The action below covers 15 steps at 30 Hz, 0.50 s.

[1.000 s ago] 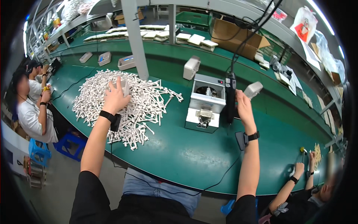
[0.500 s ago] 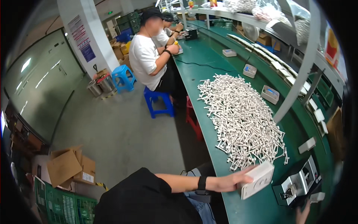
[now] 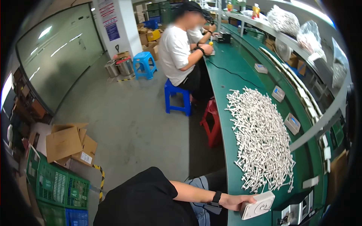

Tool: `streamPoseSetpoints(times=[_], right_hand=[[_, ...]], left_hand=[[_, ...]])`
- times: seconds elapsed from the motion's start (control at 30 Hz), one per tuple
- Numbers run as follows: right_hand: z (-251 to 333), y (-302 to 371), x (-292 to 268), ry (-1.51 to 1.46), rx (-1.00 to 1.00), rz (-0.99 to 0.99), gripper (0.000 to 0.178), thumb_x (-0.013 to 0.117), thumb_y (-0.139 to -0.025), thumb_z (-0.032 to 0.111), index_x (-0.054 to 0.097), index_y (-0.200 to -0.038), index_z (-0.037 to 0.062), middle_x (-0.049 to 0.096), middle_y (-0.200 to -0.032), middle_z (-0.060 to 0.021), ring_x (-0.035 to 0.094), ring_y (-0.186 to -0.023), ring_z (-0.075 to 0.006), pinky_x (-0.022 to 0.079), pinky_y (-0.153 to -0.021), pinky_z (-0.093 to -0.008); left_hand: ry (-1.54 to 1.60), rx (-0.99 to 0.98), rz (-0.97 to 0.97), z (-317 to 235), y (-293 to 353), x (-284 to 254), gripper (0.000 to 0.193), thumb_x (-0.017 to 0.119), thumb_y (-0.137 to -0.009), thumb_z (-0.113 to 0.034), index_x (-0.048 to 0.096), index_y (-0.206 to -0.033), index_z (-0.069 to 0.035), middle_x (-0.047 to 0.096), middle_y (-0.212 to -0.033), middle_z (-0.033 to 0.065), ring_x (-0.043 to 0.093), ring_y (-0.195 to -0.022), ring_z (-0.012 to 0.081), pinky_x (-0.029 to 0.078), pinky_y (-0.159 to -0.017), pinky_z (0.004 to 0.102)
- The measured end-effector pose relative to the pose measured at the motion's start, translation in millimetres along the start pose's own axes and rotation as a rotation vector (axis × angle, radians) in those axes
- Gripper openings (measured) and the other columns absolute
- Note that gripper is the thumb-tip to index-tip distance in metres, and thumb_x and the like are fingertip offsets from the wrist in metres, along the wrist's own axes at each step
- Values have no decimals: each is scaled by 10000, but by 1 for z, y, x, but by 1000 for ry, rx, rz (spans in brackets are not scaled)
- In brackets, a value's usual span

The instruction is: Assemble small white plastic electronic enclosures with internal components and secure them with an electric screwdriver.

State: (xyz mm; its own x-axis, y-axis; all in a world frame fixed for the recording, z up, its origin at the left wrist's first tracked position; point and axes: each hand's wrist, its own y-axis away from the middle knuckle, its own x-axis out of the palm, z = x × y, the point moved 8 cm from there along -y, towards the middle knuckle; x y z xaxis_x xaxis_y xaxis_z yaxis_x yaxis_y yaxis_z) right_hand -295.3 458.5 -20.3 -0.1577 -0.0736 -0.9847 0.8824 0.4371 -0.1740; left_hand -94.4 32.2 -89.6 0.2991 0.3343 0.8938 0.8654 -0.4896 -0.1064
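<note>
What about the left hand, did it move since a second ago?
Yes. The left hand was over the pile of white pieces; now it is off it, closer to the silver machine, holding a white box.

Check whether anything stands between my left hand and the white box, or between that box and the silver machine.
Nothing visible does: your left hand grips the white box directly, and only green tabletop shows between it and the silver machine.
</note>
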Motion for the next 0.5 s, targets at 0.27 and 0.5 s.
streamPoseSetpoints(times=[0.27, 0.5], right_hand=[[-5, 46, -11, -325, 157, -32, 657, 941, -763, 302, 639, -1189, -96, 719, -1097, -301, 689, -1008, -420, 558, -919, -513], [63, 114, -52, -808, 534, -57, 670, 884, -854, 308, 576, -1268, -119, 679, -1191, -270, 674, -1048, -338, 555, -936, -461]], left_hand=[[47, -4, 12, 10, -3, -10, 895, 628, -1016, -418, 123, -1743, -287, 394, -1680, 24, 445, -1467, 209, 356, -1201, 390], [36, 16, -11, 3, 9, 1, 897, 652, -1006, -369, 148, -1739, -263, 356, -1721, 49, 415, -1529, 223, 334, -1244, 405]])
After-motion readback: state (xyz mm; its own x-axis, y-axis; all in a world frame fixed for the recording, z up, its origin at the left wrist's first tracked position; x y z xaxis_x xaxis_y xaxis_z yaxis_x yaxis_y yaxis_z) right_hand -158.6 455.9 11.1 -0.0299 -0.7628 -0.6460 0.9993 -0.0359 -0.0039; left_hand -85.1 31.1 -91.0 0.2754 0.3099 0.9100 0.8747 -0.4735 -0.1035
